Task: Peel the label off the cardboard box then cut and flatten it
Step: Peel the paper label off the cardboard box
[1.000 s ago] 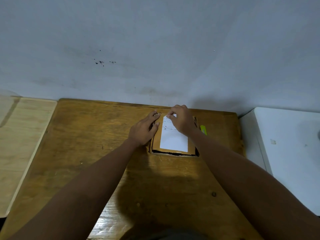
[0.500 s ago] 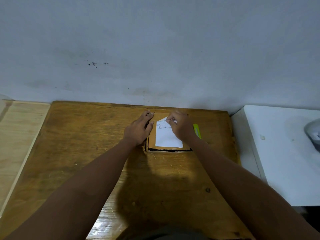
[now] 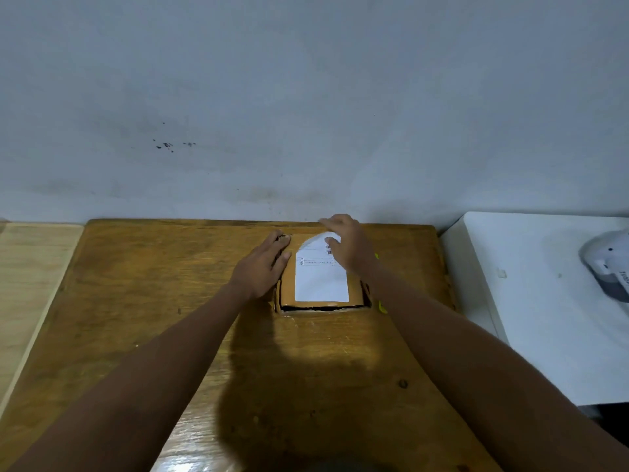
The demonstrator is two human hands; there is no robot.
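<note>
Cardboard box (image 3: 321, 296) lies flat on the wooden worktop (image 3: 136, 301), toward the far edge, close to the grey wall (image 3: 306, 97). White label (image 3: 321, 277) covers most of the box top; near end stuck flat, far end curled up off the cardboard w/ printed lines & a small barcode showing.

Left hand (image 3: 263, 267) rests on the box's left side, fingers straight & together, palm down, tips touching the far-left corner. It holds nothing, just presses flat.

Right hand (image 3: 347, 245) sits over the far-right part of the box, on the lifted label end. Thumb lies on the raised paper, fingers curl over behind it: looks like a pinch on the label corner, though the underside of the grip is hidden.

Yellow-green item (image 3: 381, 306) pokes out just beside the box's right edge, mostly hidden under the right forearm; can't tell what it is.

Left of the worktop: paler wooden surface (image 3: 27, 284), touching side by side. Right: white surface (image 3: 531, 301) w/ a white & grey object (image 3: 609, 264) at the frame edge, partly cut off. Dark specks on the wall, upper left.
</note>
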